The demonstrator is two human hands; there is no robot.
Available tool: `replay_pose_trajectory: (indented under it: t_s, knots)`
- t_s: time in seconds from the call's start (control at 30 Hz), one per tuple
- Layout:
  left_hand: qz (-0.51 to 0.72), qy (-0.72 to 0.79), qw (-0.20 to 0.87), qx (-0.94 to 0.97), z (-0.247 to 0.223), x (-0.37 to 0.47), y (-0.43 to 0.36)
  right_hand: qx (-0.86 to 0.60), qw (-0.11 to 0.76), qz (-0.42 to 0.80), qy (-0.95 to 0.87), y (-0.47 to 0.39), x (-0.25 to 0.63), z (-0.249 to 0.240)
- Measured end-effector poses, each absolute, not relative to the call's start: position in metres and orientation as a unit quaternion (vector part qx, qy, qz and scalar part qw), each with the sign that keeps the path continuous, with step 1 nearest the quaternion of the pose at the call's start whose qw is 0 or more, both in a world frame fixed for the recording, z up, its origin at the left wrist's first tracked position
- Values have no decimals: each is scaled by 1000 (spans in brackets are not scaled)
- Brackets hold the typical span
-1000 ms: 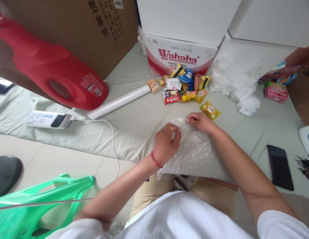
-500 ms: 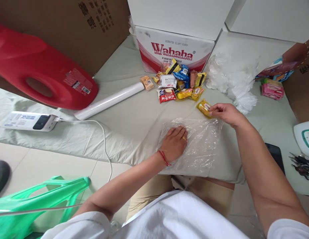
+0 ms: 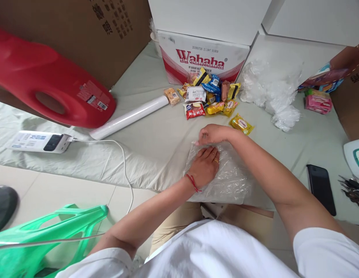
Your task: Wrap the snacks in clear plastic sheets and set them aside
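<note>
Lying on the pale cloth (image 3: 150, 150), the clear plastic bag (image 3: 233, 181) was under the left hand (image 3: 204, 166), its fingers extended, narrowly spaced and pressed flat. The right hand (image 3: 212, 134) had curled fingers at the bag's far left corner; a firm pinch could not be confirmed. The film appeared creased and glossy. Wrapped snacks (image 3: 194, 110) lay beyond, before a Wahaha carton (image 3: 201, 48); tiled floor (image 3: 66, 177) showed below.

Nearest the landmark, a glossy, printed cardboard Wahaha box (image 3: 202, 54), snack packets (image 3: 196, 94) are shining in crinkled plastic film. To its left, a smooth plastic red jug (image 3: 54, 81) is showing a satiny finish; in front, a clear bag (image 3: 228, 177) is glistening, thin and wrinkled, over creased matt cloth (image 3: 156, 139).
</note>
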State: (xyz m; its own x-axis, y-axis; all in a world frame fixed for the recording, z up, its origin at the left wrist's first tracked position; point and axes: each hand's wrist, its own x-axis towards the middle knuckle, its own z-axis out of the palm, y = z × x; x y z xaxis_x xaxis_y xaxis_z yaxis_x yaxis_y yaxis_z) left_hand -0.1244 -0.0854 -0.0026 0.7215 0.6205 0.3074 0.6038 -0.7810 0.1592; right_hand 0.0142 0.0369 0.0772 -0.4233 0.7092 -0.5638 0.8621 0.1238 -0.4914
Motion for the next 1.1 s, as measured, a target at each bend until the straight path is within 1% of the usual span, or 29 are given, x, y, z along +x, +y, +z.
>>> replay_pose_trajectory:
  t_s: [0.07, 0.1, 0.13, 0.23, 0.3, 0.37, 0.43, 0.57, 0.73, 0.8, 0.83, 0.9, 0.93, 0.97, 1.0, 1.03, 1.1]
  knots:
    - [175, 329, 20, 928, -3, -125, -86, 483, 123, -437, 748, 43, 16, 74]
    - [175, 329, 21, 928, -3, -125, -86, 469, 118, -453, 749, 46, 18, 73]
    - [175, 329, 23, 928, -3, -125, -86, 460, 98, -468, 748, 47, 20, 72]
    - [181, 329, 26, 927, -3, -125, -86, 450, -2, -519, 727, 49, 22, 67]
    - [190, 326, 20, 926, -4, -125, -86, 448, -45, -580, 679, 48, 21, 65]
    - [197, 325, 15, 925, -4, -126, -85, 433, -43, -641, 632, 48, 20, 64]
    - [198, 325, 16, 925, -4, -126, -85, 415, -26, -666, 619, 49, 19, 64]
    - [191, 322, 28, 927, -5, -126, -85, 392, -16, -652, 649, 58, 20, 68]
    - [189, 320, 31, 928, -4, -126, -85, 405, -58, -639, 651, 68, 16, 71]
    - [184, 324, 36, 927, -3, -126, -85, 423, -107, -635, 637, 70, 11, 72]
    - [182, 326, 38, 927, -3, -126, -85, 438, -148, -626, 628, 71, 9, 73]
    - [179, 327, 37, 927, -2, -126, -85, 479, -232, -581, 616, 72, 8, 74]
    - [178, 327, 35, 927, -2, -126, -85, 500, -258, -548, 619, 72, 9, 75]
    - [177, 327, 34, 927, -2, -126, -85, 518, -265, -512, 632, 72, 12, 75]
    - [176, 327, 34, 928, -2, -127, -85, 530, -250, -481, 652, 70, 15, 76]
    - [176, 326, 34, 928, -2, -127, -85, 538, -218, -455, 675, 69, 20, 77]
    - [175, 327, 35, 928, -2, -126, -85, 540, -117, -428, 715, 64, 28, 77]
